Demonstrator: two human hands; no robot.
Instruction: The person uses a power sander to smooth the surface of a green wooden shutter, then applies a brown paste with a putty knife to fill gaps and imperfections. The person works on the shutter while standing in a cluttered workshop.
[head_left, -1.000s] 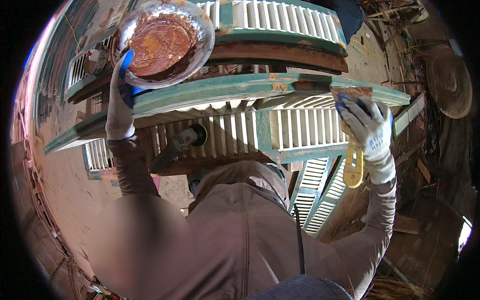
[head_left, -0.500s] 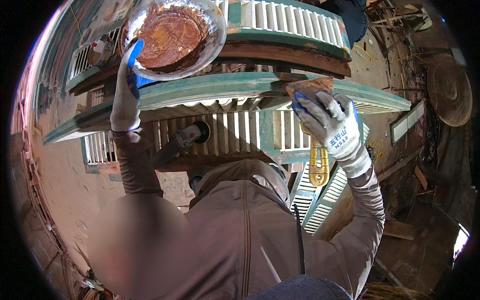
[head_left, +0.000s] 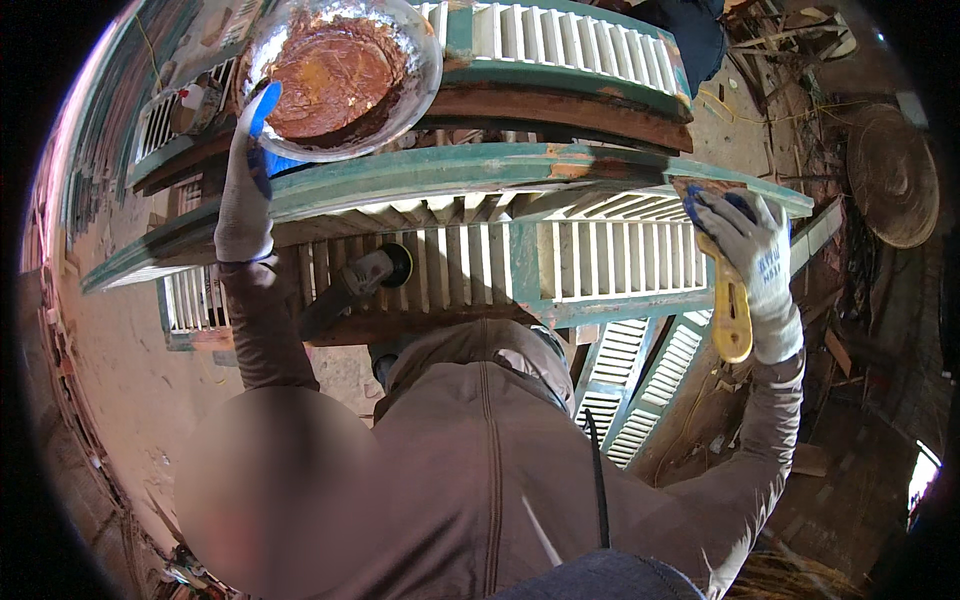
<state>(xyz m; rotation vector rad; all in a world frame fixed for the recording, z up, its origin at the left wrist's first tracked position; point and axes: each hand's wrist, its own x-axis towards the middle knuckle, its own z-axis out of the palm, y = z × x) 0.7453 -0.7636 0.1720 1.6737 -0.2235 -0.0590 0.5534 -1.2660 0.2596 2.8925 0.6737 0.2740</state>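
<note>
My left hand [head_left: 245, 195], in a grey glove with blue fingertips, holds up a round clear bowl [head_left: 340, 75] smeared with red-brown paste, gripping its rim at the upper left. My right hand [head_left: 752, 262], also gloved, is closed around a yellow-handled scraper [head_left: 731, 318]. The scraper's blade end rests against the right end of the top rail of a worn green louvred shutter [head_left: 450, 172]. The shutter lies across in front of my chest, its white slats showing under the rail.
A grey angle grinder [head_left: 365, 280] lies against the slats near the middle. More green and white shutters [head_left: 560, 40] are stacked behind, others [head_left: 625, 380] lean lower right. A round woven basket [head_left: 893, 175] and wood scraps sit at the right on the dirt floor.
My right hand has slid with the scraper from the middle of the shutter rail out to its right end. My left hand keeps the bowl raised in nearly the same place.
</note>
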